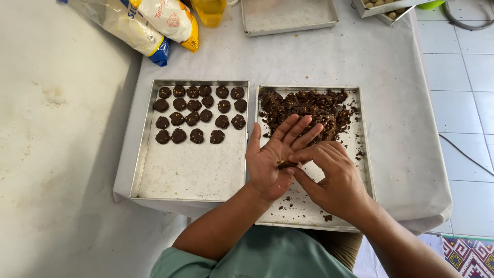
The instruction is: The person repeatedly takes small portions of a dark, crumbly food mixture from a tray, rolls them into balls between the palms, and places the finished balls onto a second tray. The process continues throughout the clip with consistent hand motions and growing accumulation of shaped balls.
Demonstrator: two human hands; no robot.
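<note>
two hands over a metal tray [364, 154] of dark dough [309, 110]: the left hand [272, 159] lies open, palm up, the right hand [332, 177] pinching a dough piece [286, 164] on it.

This looks like a small home or cottage baking kitchen. A bench [360, 56] draped in a pale cloth carries metal baking trays: the left tray [190, 175] holds rows of small dark chocolate dough rounds [198, 110], and the right tray [309, 211] holds a heap of the same crumbly dough [309, 108]. More metal trays [288, 15] sit along the top edge of the frame. Plastic bags of dry baking ingredients [149, 23] lie at the upper left. White floor tiles [458, 77] show on the right, and a patterned woven mat [468, 255] fills the lower right corner.
</note>
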